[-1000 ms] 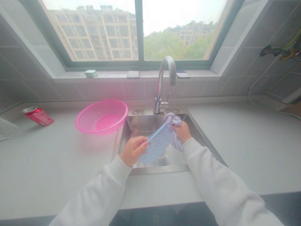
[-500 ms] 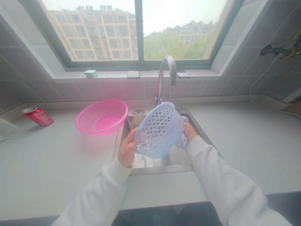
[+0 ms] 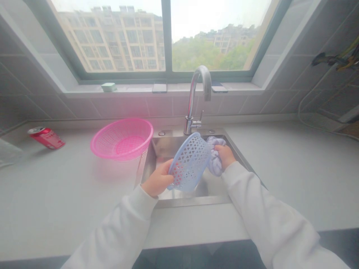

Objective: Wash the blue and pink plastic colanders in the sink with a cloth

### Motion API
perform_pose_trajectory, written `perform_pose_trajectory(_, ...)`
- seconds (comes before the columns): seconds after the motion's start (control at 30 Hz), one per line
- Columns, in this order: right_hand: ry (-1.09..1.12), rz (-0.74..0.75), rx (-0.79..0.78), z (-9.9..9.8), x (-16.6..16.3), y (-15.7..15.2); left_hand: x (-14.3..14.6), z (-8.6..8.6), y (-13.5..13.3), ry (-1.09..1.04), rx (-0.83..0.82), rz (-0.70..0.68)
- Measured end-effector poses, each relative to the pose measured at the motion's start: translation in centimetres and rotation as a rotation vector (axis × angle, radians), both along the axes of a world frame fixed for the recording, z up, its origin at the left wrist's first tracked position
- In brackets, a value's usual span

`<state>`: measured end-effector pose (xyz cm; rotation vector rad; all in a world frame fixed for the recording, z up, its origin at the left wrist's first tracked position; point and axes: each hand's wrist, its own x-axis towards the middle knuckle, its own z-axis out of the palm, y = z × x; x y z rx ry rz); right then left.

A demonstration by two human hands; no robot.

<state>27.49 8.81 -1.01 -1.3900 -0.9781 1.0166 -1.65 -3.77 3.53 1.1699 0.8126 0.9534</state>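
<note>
A light blue plastic basket (image 3: 190,164) with heart-shaped holes is tilted on its side over the steel sink (image 3: 193,202). My left hand (image 3: 159,178) grips its rim at the lower left, thumb on the near side. In my right hand (image 3: 225,156) is a bunched lavender cloth (image 3: 215,164), close against the basket's right side; whether it touches the basket I cannot tell. Some of the right fingers are hidden behind the cloth. Through the basket's holes a reddish patch shows in the sink, too unclear to name.
Left of the sink, a pink basket (image 3: 122,156) stands on the white counter (image 3: 70,209). Farther left are a red can (image 3: 48,138) and a clear plastic bag (image 3: 8,152). The faucet (image 3: 190,101) rises behind the sink. A green box (image 3: 109,87) sits on the windowsill.
The blue basket has turned and dropped slightly, showing a narrower side. The left hand has moved right with it. More of the cloth now shows beside the basket.
</note>
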Motion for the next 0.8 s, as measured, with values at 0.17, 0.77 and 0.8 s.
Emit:
perform_pose_trajectory(0.17, -0.078, -0.016, -0.006, 1.2, -1.0, -0.5, 1.8, -1.2, -0.3, -0.015, -0.115, -0.082)
perform_pose_trajectory(0.77, -0.712, 0.164, 0.570, 2.6, -1.8, -2.6, 1.5, -1.4, -0.9, 0.269, 0.043, -0.165)
perform_pose_trajectory(0.8, -0.706, 0.174, 0.594, 2.7, -1.8, -2.8, 1.6, -1.4, -0.9, 0.260, 0.042, -0.151)
